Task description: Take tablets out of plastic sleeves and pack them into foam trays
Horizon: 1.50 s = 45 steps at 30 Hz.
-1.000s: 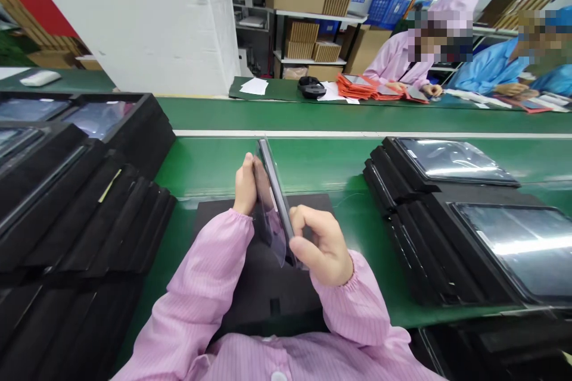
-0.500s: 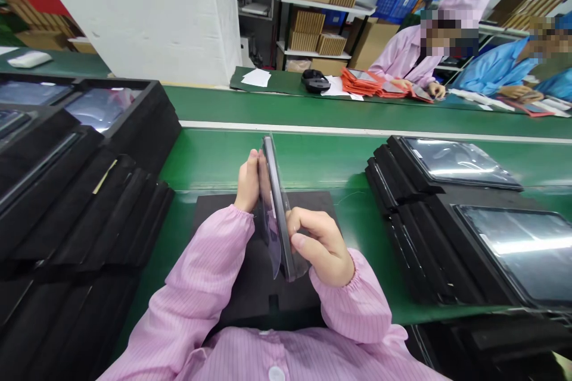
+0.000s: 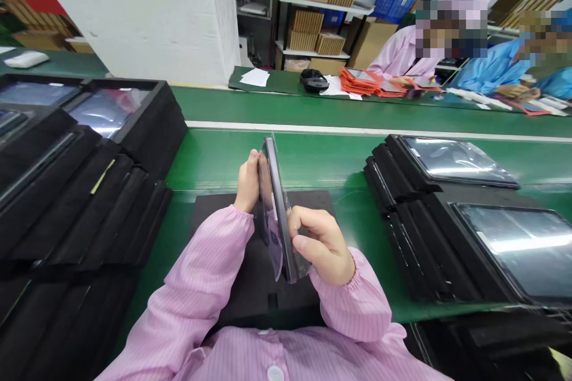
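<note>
A thin tablet-like screen panel [image 3: 281, 208] stands on edge between my hands, tilted and seen almost edge-on. Clear film sticks out past it on both faces. My left hand [image 3: 248, 183] supports the left face with fingers straight and together. Against the right face, my right hand [image 3: 322, 244] has curled fingers, with thumb and forefinger close together at the film; the exact grip of the fingertips is hidden. Under the panel lies a black foam pad [image 3: 250, 303] on the green work surface.
Black foam trays [image 3: 147, 125] holding screens are stacked at the left. More stacked trays with a glossy screen [image 3: 518, 250] stand at the right. Across the green bench [image 3: 339, 110], two co-workers handle flat items beside orange sleeves [image 3: 360, 81]. A black object [image 3: 313, 80] lies near papers.
My hands and the panel stay almost still. The near left foam tray appears slightly farther right. Across the bench, the pink-sleeved co-worker's hands have shifted with a flat item.
</note>
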### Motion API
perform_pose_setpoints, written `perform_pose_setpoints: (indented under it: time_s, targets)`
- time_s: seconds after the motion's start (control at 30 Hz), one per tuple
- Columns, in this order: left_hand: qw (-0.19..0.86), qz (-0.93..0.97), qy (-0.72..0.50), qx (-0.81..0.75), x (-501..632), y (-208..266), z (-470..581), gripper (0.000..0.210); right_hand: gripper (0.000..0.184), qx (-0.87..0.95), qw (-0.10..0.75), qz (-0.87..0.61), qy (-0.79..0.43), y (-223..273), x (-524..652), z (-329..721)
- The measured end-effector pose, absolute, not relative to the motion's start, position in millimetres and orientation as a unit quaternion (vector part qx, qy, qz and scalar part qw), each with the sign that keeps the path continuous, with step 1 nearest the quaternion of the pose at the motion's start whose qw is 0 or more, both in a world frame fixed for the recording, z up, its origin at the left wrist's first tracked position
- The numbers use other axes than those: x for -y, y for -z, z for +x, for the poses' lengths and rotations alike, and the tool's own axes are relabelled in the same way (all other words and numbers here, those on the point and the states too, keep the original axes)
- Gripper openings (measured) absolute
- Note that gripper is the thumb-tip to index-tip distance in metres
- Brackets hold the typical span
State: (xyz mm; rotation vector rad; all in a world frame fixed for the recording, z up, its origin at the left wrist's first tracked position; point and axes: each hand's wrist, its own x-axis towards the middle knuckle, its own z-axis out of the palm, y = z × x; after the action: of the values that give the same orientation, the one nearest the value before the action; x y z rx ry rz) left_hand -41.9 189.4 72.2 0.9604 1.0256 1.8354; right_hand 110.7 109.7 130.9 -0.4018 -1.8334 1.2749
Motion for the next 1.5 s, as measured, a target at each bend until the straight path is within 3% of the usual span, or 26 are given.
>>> perform_pose_setpoints:
  time_s: [0.57, 0.97, 1.17, 1.27, 1.5]
  targets:
    - [0.372, 0.462, -0.684, -0.426, -175, -81, -28, 0.064, 0.018, 0.707, 0.462, -0.178, -0.505, -136, -104, 117]
    - [0.363, 0.489, -0.685, -0.400, -171, -73, -26, 0.055, 0.011, 0.716, 0.461, -0.187, -0.489, -141, -101, 122]
    - [0.295, 0.530, -0.678, -0.416, -157, -73, -19, 0.042, 0.032, 0.696, 0.513, -0.269, -0.425, -152, -87, 118]
    - [0.265, 0.530, -0.678, -0.435, -159, -67, -15, 0.037, 0.034, 0.701, 0.523, -0.281, -0.395, -155, -85, 116]
    - [0.370, 0.404, -0.637, -0.543, -191, -16, -17, 0.026, 0.034, 0.702, 0.544, -0.289, -0.358, -155, -89, 119]
